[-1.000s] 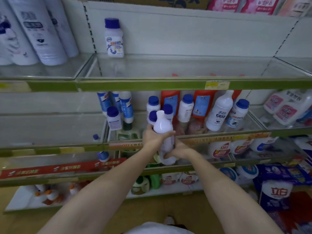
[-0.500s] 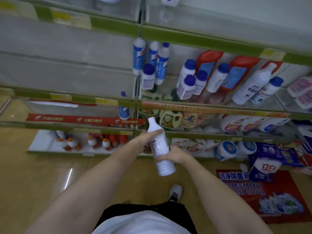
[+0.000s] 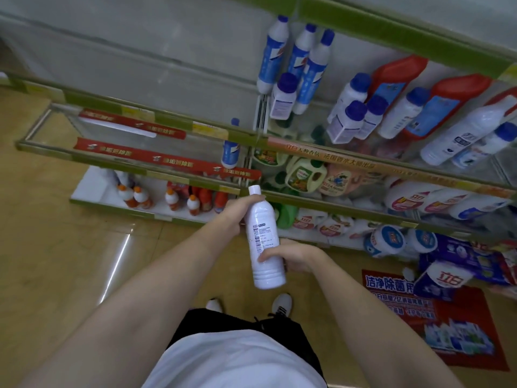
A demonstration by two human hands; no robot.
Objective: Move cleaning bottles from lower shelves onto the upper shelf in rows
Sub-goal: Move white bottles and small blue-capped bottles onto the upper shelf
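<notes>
Head view: you hold the white bottle [image 3: 263, 236] in front of the shelving, over open tan floor [image 3: 56, 261], clear of the green shelf edge [image 3: 335, 204]. Your left hand [image 3: 237, 211] grips its neck; your right hand [image 3: 288, 257] wraps its lower body. Behind that edge, a glass-fronted shelf holds blue-capped bottles [image 3: 347, 121] and red bottles [image 3: 444, 105]; the bottom shelf carries orange-capped bottles [image 3: 134, 196].
</notes>
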